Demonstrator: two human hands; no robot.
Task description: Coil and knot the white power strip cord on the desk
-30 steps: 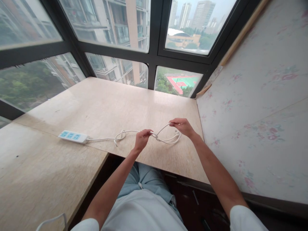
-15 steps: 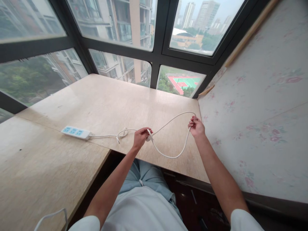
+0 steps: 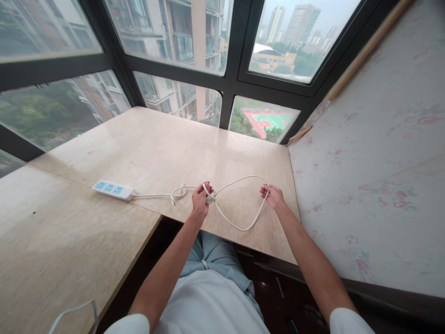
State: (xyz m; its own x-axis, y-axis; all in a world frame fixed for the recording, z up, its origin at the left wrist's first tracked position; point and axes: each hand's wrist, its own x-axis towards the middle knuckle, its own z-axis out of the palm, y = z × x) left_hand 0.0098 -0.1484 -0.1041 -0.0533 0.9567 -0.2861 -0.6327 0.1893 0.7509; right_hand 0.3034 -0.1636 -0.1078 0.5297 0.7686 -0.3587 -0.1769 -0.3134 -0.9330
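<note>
A white power strip [image 3: 114,190] with blue socket faces lies on the stone ledge at the left. Its white cord [image 3: 153,195] runs right, through a loose knot [image 3: 179,192], to my left hand [image 3: 200,200]. The fingers of that hand are closed on the cord beside a white plug [image 3: 210,199], partly hidden by cord and fingers. Between my hands the cord makes a wide open loop [image 3: 239,229]. My right hand [image 3: 273,195] pinches the far end of this loop above the ledge.
The beige stone ledge [image 3: 156,139] bends around to the left. Dark-framed windows [image 3: 232,55] stand behind it, and a flowered wall [image 3: 368,185] rises at the right. Another white cable [image 3: 74,307] curves at the lower left. Dark floor [image 3: 267,283] shows below the ledge edge.
My right hand has come left and toward me, so the cord loop is narrower. My left hand has shifted slightly left and still grips the cord by the plug.
</note>
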